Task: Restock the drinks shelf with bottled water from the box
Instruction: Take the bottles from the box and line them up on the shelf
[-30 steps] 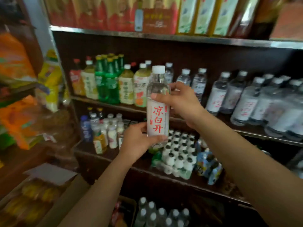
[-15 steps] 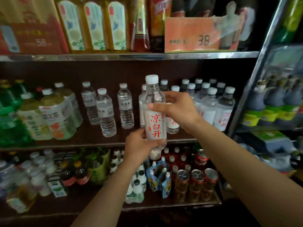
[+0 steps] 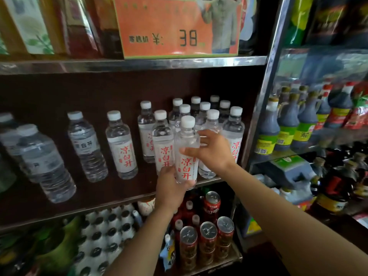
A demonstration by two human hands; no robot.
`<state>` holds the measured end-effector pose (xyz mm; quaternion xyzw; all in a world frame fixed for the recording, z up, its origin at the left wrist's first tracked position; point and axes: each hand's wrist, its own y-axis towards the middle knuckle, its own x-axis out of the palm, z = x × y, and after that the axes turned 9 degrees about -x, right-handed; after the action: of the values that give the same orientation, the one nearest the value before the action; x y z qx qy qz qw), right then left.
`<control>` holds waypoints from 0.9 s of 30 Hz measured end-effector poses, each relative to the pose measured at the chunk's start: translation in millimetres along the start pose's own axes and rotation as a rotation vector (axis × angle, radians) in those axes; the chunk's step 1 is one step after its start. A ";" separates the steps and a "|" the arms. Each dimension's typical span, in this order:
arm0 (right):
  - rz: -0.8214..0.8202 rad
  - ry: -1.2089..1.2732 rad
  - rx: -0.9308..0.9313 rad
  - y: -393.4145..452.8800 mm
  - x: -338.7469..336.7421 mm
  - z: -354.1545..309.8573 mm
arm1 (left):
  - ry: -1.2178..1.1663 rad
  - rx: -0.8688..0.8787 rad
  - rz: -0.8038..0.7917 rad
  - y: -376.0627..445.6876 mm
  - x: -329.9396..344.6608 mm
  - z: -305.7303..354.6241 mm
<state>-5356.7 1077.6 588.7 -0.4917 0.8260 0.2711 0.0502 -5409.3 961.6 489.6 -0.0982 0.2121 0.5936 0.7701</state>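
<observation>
Holding the water bottle (image 3: 186,154) upright, cap at twelve o'clock, I cup its base in my left hand (image 3: 171,188) and curl my right hand (image 3: 211,151) around its shoulder from three o'clock. It sits at the drinks shelf (image 3: 127,198) front edge, touching the same-label bottles (image 3: 209,124).

The left hand (image 3: 171,188) covers the bottom of the held bottle (image 3: 186,154). The right hand (image 3: 211,150) hides the bottles behind it. The price sign (image 3: 179,26) is cut off at the top. Its small words are too blurry to read.
</observation>
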 end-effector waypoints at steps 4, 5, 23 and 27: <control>0.060 -0.181 -0.050 8.6 2.9 12.0 | 0.029 0.037 0.055 7.1 16.4 -2.8; 0.074 -0.253 -0.069 10.2 3.7 12.1 | 0.040 0.045 0.068 8.3 18.3 -1.9; 0.096 -0.601 -0.141 18.3 8.0 6.3 | 0.117 -0.010 0.141 14.2 33.5 5.0; 0.104 -0.586 -0.109 14.9 9.2 1.7 | -0.017 -0.037 0.082 -0.6 25.7 13.0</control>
<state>-5374.2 1076.7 590.0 -0.3516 0.7845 0.4475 0.2463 -5400.7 989.1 489.7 -0.0988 0.1986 0.6292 0.7450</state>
